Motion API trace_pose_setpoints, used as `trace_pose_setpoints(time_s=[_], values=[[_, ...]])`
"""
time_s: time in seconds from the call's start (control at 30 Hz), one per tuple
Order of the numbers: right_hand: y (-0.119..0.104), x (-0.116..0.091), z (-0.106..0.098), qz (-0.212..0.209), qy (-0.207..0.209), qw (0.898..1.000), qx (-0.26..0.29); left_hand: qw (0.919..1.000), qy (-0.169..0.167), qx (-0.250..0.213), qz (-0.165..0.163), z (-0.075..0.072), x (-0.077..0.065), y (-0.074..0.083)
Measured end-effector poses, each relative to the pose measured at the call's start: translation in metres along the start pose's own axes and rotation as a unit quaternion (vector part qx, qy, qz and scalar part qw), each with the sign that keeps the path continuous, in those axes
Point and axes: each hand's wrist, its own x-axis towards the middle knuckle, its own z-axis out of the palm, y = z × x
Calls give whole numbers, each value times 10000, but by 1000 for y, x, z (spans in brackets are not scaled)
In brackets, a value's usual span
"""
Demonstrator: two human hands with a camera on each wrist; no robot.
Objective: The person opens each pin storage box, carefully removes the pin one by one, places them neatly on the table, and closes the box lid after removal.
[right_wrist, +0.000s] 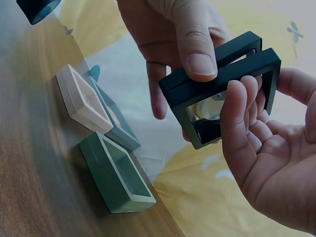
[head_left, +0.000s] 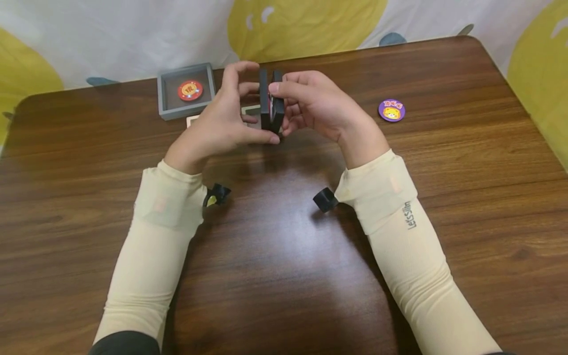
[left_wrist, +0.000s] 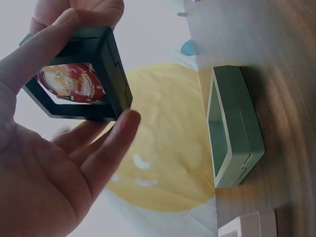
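A small black display frame (head_left: 264,98) is held up between both hands above the table. Its two halves stand parted along one side in the right wrist view, like a hinged case. My left hand (head_left: 217,116) grips it by its edges, the thumb low on the near side. From the other side my right hand (head_left: 324,101) pinches the frame, its thumb at the gap between the halves. Through the window in the left wrist view shows a round red badge (left_wrist: 74,83) with a cartoon picture, inside the frame.
At the back left, a grey display frame (head_left: 164,98) holds a red-orange badge (head_left: 190,90). A green frame (right_wrist: 103,173) and a pale pinkish frame (right_wrist: 84,101) stand near it. A purple badge (head_left: 392,110) with a yellow bear lies to the right on the wooden table (head_left: 275,276).
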Motion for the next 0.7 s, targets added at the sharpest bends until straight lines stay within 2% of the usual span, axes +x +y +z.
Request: trace_pose_setpoints(time_s=[0.17,0.27,0.33,0.53,0.7], values=[[0,1,-1,11,10,9999,134,9992,-126,364,-62,0,2,0],[0,1,-1,4,31,9997,227,9991,-238,314,-150,1,3,-1],[0,1,-1,-10,51,9996,293,9992,-284,118,-237,3,3,-1],[-1,-1,-4,-32,85,9990,429,9991,-98,190,-372,3,3,0],[-4,-1,-4,41,298,9995,22,9981,-13,359,-506,1,2,1]])
